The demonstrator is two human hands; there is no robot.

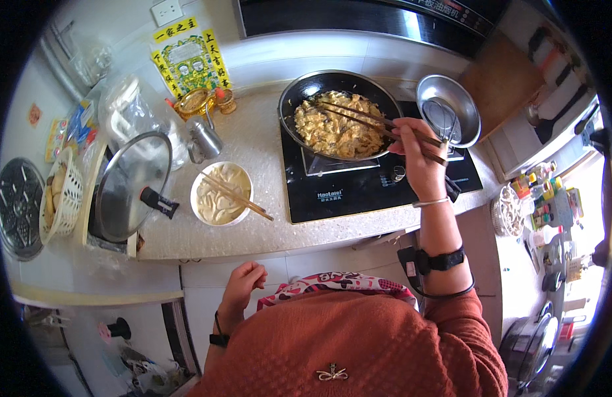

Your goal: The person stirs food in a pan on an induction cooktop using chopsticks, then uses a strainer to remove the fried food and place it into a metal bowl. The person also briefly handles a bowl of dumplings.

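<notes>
A pair of dark wooden chopsticks is gripped in my right hand. Their tips reach into pieces of golden-brown food, which fill much of a black frying pan on the gas stove. The pan's handle is mostly behind my right hand and wrist. My left hand hangs in front of the counter edge, fingers curled, with nothing seen in it. Left of the stove, a white bowl holds pale slices in liquid, and lighter chopsticks lie across its rim.
Right of the pan sits a metal bowl with a wire whisk in it. A glass lid stands tilted at the left, near a metal pitcher. Behind are a gold-coloured pot and a wooden board.
</notes>
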